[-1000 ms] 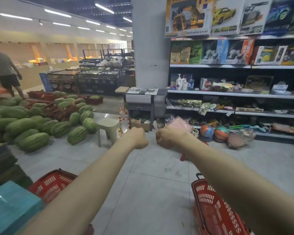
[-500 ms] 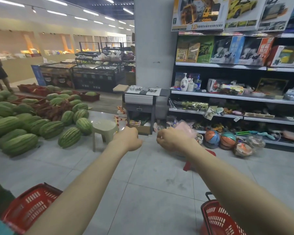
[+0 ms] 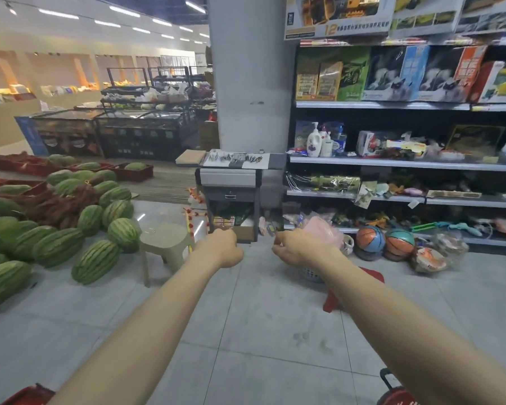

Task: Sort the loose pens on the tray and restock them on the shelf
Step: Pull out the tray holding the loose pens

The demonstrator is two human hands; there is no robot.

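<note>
I see a shop floor (image 3: 260, 331) of grey tiles, with a heap of melons (image 3: 56, 229) on my left and a tall shelf (image 3: 392, 163) of boxed toys and bottles on my right. Between them a square pillar (image 3: 246, 83) rises, and in front of it stands a small grey worktop (image 3: 231, 178) with a drawer.

On that worktop lies a flat tray (image 3: 234, 159), and scattered over it are small dark pens (image 3: 231, 156). They sit straight ahead of me and above the level of my hands, well apart from both. The tray's long side runs left to right across my view. The pens are too small to give any one of them a direction, a colour or a count.

My two arms reach forward, nearly level. The left hand (image 3: 224, 248) is clenched into a fist; I see nothing in it, though the palm is turned away. The right hand (image 3: 297, 248) is curled too, its fingers pinched together, and I cannot tell whether it holds something small. A pink bag (image 3: 324, 230) shows just behind it; whether hand and bag touch is unclear.

The left hand lies under the tray's middle and the right hand under its right end, so I judge neither is clearly nearer. The next move calls for stepping closer first.

A pale stool (image 3: 165, 244) stands left of the left hand. Red baskets (image 3: 398, 394) are cut off at the bottom edge.
</note>
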